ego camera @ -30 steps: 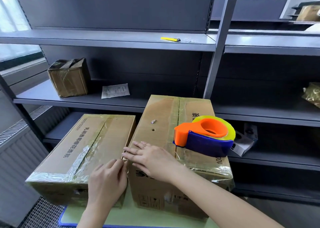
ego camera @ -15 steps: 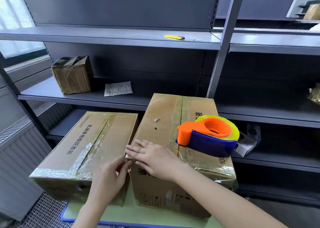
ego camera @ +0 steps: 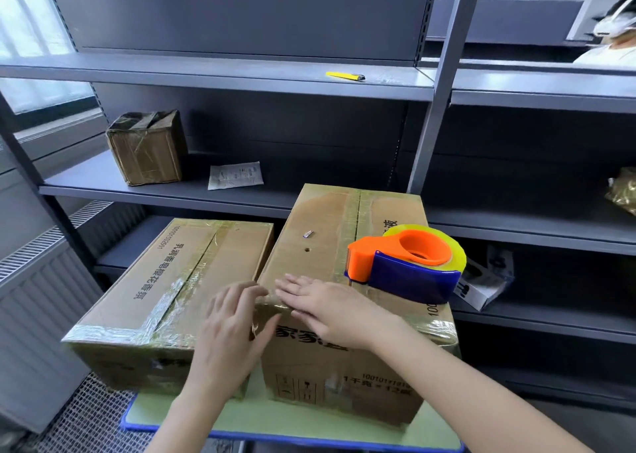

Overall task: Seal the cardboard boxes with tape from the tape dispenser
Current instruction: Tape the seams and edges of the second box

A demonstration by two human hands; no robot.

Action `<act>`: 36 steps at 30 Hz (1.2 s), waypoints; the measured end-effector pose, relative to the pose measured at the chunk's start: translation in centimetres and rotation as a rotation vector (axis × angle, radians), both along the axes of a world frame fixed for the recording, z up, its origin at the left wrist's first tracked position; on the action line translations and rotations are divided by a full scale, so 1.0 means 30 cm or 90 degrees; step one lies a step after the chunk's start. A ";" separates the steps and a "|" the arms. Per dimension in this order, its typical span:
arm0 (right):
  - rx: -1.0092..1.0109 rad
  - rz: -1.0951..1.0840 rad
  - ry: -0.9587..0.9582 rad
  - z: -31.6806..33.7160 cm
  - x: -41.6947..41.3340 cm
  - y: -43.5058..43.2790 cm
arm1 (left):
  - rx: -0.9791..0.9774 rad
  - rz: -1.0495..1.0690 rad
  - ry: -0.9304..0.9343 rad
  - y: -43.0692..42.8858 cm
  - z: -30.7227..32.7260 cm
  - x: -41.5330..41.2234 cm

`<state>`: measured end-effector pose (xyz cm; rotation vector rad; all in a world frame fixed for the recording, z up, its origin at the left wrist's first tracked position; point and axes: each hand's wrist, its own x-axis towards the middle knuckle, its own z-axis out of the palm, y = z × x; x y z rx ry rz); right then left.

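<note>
Brown cardboard on the left box (ego camera: pixel 192 280), black printed characters along its lid, shiny yellowish tape striping the seam. Same brown on the right box (ego camera: pixel 327 232), black print on its front, glossy tape down the middle. At three o'clock the tape dispenser (ego camera: pixel 402 266): bright orange body, deep blue guard, translucent yellow roll. Pale green desk (ego camera: pixel 292 425), blue edge. Dark grey shelves (ego camera: pixel 241 73); at twelve o'clock a yellow knife (ego camera: pixel 344 76) tipped in black. At ten o'clock, a small brown box (ego camera: pixel 148 149) and a white slip (ego camera: pixel 235 176) with grey print.
</note>
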<state>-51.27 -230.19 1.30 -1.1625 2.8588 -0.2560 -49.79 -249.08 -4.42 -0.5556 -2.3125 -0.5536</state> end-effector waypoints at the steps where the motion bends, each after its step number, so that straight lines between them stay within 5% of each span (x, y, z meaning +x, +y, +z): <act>1: 0.015 -0.008 -0.001 0.007 0.017 0.032 | -0.009 -0.035 -0.003 0.028 0.000 0.004; 6: 0.079 -0.056 0.015 -0.008 0.083 0.180 | -0.069 -0.194 0.003 0.162 -0.031 -0.009; 19: 0.061 -0.066 0.073 -0.042 0.131 0.287 | -0.069 -0.112 0.017 0.224 -0.024 0.034; 26: 0.043 -0.109 0.025 -0.064 0.194 0.436 | -0.094 -0.257 0.063 0.400 -0.009 0.062; 36: -0.070 -0.121 0.031 -0.070 0.210 0.431 | -0.014 -0.259 0.090 0.456 -0.065 0.069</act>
